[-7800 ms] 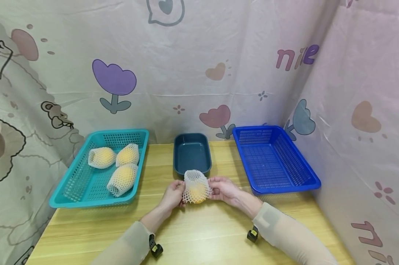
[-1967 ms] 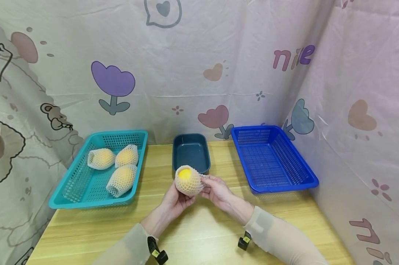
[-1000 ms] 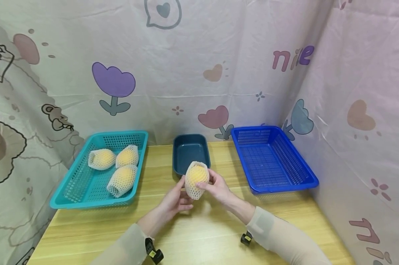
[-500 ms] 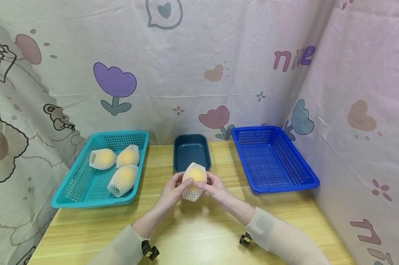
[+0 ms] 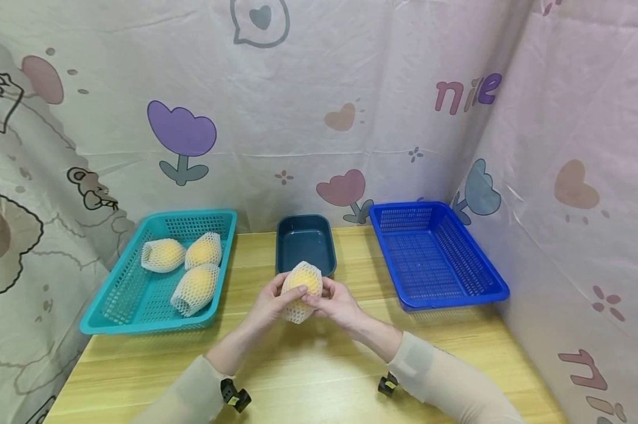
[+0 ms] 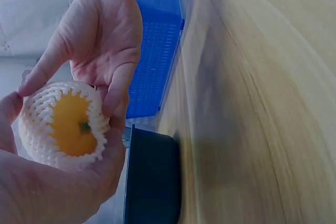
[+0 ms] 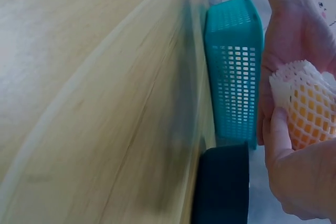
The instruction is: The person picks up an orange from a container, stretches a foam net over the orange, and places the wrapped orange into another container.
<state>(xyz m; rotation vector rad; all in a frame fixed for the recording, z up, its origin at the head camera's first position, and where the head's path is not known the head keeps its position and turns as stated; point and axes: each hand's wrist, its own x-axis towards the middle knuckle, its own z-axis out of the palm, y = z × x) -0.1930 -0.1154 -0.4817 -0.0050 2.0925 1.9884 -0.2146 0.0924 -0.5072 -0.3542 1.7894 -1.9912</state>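
Observation:
Both hands hold an orange [image 5: 304,282] in a white foam net sleeve, above the table in front of the small dark tray. My left hand [image 5: 268,303] grips its left side, thumb across the front. From the right, my right hand [image 5: 340,303] grips it, thumb also on the front. In the left wrist view, bare peel and a green stem spot of the orange [image 6: 73,124] show through the sleeve's open end. The right wrist view shows net covering the orange [image 7: 310,106]. Fingers behind the fruit are partly hidden.
A teal basket [image 5: 139,327] at left holds three netted fruits [image 5: 196,287]. The dark tray [image 5: 304,241] stands at the back middle, and a blue basket [image 5: 430,259] at the right. A patterned curtain [image 5: 276,118] hangs behind the wooden table [image 5: 319,377].
Earlier both hands held the net's edges, then the fruit was turned. A second ago the right hand held it with the left beside it; now both grip it, shifted slightly left.

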